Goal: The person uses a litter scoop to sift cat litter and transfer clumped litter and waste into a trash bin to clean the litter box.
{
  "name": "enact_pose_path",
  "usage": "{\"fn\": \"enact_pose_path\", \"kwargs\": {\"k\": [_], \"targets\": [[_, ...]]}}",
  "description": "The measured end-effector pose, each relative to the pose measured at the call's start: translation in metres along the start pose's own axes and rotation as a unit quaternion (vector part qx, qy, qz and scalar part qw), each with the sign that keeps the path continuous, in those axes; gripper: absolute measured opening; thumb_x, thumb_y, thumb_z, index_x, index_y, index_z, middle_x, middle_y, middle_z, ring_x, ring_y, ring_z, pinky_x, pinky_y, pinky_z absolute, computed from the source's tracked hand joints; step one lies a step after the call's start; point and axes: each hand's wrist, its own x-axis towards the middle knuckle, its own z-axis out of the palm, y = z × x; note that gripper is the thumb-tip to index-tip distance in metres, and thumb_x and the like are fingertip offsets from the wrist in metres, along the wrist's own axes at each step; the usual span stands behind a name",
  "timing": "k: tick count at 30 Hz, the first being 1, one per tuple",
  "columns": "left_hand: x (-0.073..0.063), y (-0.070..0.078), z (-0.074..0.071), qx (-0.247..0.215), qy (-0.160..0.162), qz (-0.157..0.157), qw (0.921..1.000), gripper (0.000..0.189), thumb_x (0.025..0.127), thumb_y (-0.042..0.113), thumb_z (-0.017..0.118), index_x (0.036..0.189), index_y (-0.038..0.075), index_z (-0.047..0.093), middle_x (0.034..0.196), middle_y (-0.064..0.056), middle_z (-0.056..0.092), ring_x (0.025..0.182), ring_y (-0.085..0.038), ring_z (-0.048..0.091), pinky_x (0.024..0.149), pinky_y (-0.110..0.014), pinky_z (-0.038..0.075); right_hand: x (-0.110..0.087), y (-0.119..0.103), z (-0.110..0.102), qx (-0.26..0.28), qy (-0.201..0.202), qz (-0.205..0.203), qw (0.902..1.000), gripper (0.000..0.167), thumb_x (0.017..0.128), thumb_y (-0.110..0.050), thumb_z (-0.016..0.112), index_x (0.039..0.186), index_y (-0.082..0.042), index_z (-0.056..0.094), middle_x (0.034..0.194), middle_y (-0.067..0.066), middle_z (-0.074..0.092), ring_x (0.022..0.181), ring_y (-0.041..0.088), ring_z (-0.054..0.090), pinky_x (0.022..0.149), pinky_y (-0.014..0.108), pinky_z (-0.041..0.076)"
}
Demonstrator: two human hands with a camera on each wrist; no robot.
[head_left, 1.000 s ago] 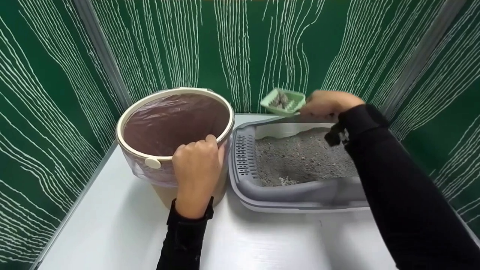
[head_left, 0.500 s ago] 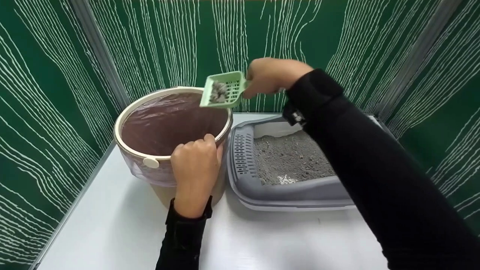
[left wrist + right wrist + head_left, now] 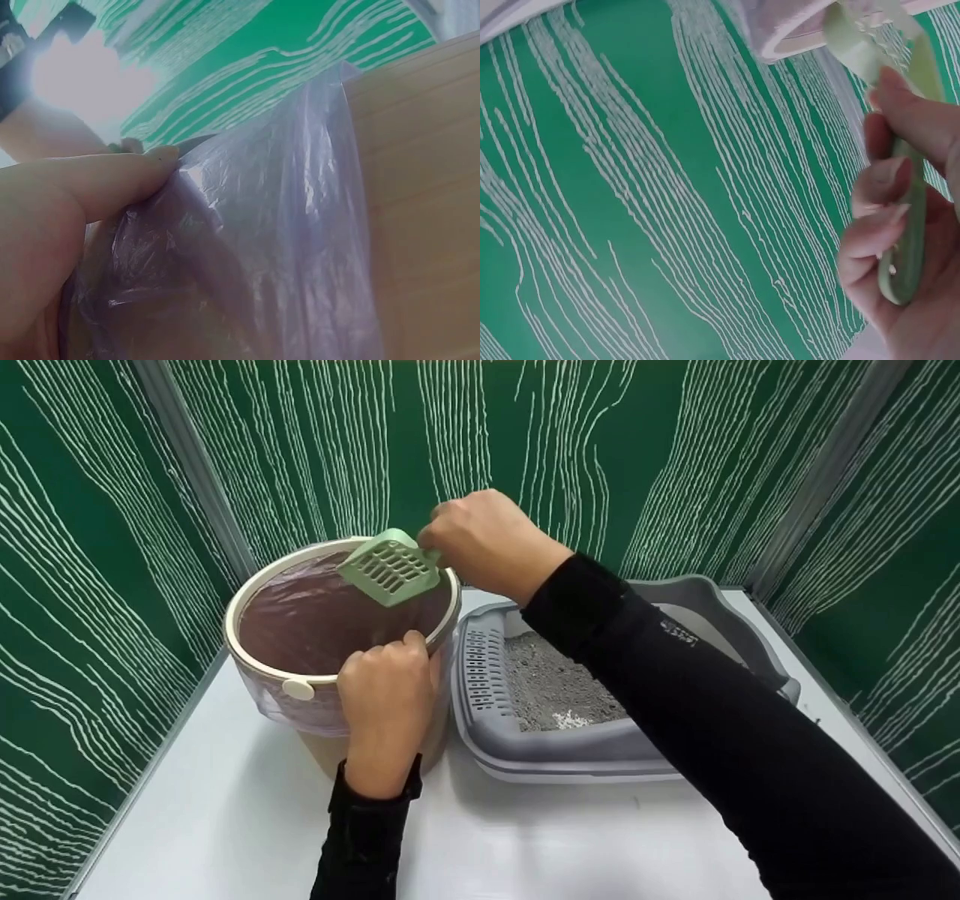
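My right hand (image 3: 487, 540) grips the handle of a green slotted litter scoop (image 3: 391, 574). The scoop is tilted over the mouth of a round bin (image 3: 298, 687), and I see no grey clumps on its slots. In the right wrist view, curled fingers wrap the scoop's handle (image 3: 907, 251). With my left hand (image 3: 386, 697) I hold the near right part of the bin's cream rim. A thin translucent bag (image 3: 277, 225) lines the bin and folds down over its outside. The bottom of the bin's inside cannot be made out.
A grey litter box (image 3: 517, 754) stands right of the bin, close beside it. Grey litter (image 3: 551, 682) with a white patch near the front lies in it; my right arm covers part of the box. Green walls with white lines enclose the white tabletop (image 3: 525, 840).
My right hand has carried the scoop left from above the litter box to over the bin and tipped it. The grey clumps seen on it earlier no longer show. My left hand stays on the rim.
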Motion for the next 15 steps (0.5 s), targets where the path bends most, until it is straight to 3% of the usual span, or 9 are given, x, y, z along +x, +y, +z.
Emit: {"fn": "enact_pose_path", "kwargs": {"k": [5,9,12,15], "targets": [[0.0,-0.001,-0.001,0.0,-0.009,-0.001,1.0,0.039,0.08,0.032,0.092,0.069,0.007,0.064,0.059,-0.012,0.066,0.051,-0.035,0.066,0.049,-0.044,0.047,-0.009,0.005,0.0,0.01,0.037,-0.001,0.9992,0.014,0.098,-0.012,0.074,0.11,-0.011,0.082,0.096,0.008,0.078,0.075,0.024,0.071,0.068,0.039,0.06],[0.0,0.0,-0.002,0.002,-0.015,0.003,0.9999,0.039,0.082,0.031,0.091,0.07,0.007,0.064,0.059,-0.011,0.067,0.052,-0.033,0.067,0.05,-0.043,0.047,-0.024,0.021,-0.012,0.06,0.045,0.064,0.9952,0.019,0.104,-0.016,0.069,0.115,-0.002,0.076,0.105,0.014,0.079,0.079,0.027,0.074,0.068,0.037,0.061],[0.001,0.001,-0.003,0.001,-0.017,0.005,0.9998,0.037,0.083,0.03,0.09,0.071,0.006,0.064,0.06,-0.011,0.067,0.052,-0.033,0.067,0.05,-0.042,0.047,-0.043,0.04,-0.026,0.086,-0.012,0.144,0.9858,0.031,0.11,-0.021,0.06,0.124,0.005,0.069,0.101,0.018,0.076,0.074,0.027,0.07,0.067,0.039,0.06],[0.002,0.001,-0.003,-0.001,-0.016,0.004,0.9999,0.039,0.086,0.032,0.088,0.071,0.006,0.064,0.059,-0.01,0.066,0.051,-0.032,0.066,0.05,-0.042,0.046,-0.065,0.065,-0.038,0.106,-0.124,0.22,0.9617,0.04,0.113,-0.028,0.053,0.124,0.008,0.066,0.088,0.015,0.066,0.064,0.022,0.058,0.062,0.04,0.057]]}}
